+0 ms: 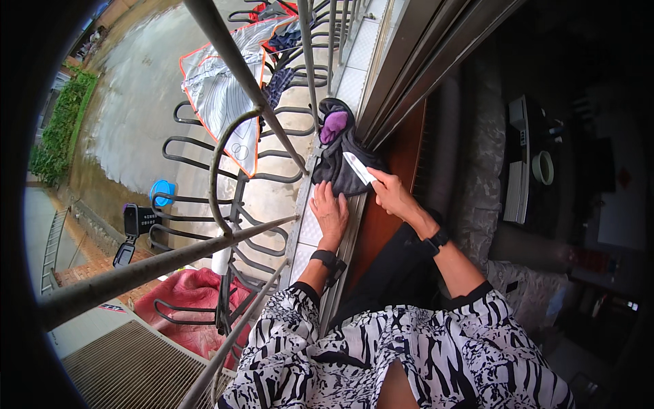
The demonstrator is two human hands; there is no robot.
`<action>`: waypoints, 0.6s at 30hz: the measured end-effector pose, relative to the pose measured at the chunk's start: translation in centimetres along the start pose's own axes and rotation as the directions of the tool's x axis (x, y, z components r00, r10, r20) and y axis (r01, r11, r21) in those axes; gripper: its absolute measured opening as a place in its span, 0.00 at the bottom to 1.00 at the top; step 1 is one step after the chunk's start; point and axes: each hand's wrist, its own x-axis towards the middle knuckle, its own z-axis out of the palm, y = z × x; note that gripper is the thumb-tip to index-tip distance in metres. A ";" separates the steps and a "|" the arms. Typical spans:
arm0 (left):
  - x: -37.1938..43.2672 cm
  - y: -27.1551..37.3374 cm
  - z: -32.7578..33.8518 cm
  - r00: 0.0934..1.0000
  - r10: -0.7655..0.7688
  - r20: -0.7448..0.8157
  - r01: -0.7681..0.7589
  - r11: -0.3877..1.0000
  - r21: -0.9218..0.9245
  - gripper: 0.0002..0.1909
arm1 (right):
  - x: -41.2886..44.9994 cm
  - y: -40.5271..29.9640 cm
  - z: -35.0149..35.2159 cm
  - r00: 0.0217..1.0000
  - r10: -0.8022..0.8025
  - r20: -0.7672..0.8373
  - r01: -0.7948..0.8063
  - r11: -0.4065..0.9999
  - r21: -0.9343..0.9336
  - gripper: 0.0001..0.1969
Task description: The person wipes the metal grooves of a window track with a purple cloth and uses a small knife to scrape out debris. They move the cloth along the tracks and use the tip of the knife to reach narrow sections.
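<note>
My right hand grips a small white knife-like tool, its flat, pointed end over a dark grey fabric item. A printed mark shows near the tip. The fabric lies bunched across the tiled window sill and the window track. A piece of purple cloth shows at its far end; I cannot tell what the fabric item is. My left hand rests palm down at its near edge, fingertips touching the fabric. Between the hands, the tool's tip appears to be on or just above the cloth.
Metal window bars stand left of the sill. Outside them, a black drying rack bears a white sheet with orange edging and a red-pink cloth. An air-conditioner grille is below. The window frame rises on the right.
</note>
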 end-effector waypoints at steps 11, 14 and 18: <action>16.4 -1.4 7.0 0.985 0.013 0.173 -0.041 0.986 0.163 0.33 | -9.5 6.5 -3.4 0.984 0.061 -0.169 -0.066 0.998 -0.020 0.20; 18.0 0.1 7.0 0.977 -0.023 0.213 -0.034 0.965 0.260 0.31 | -8.8 6.7 -3.1 0.982 0.079 -0.169 -0.071 0.996 0.049 0.20; 17.5 0.2 6.4 0.985 0.029 0.173 -0.088 0.936 0.342 0.18 | -8.7 5.3 -1.9 0.991 0.047 -0.124 -0.050 0.999 -0.021 0.20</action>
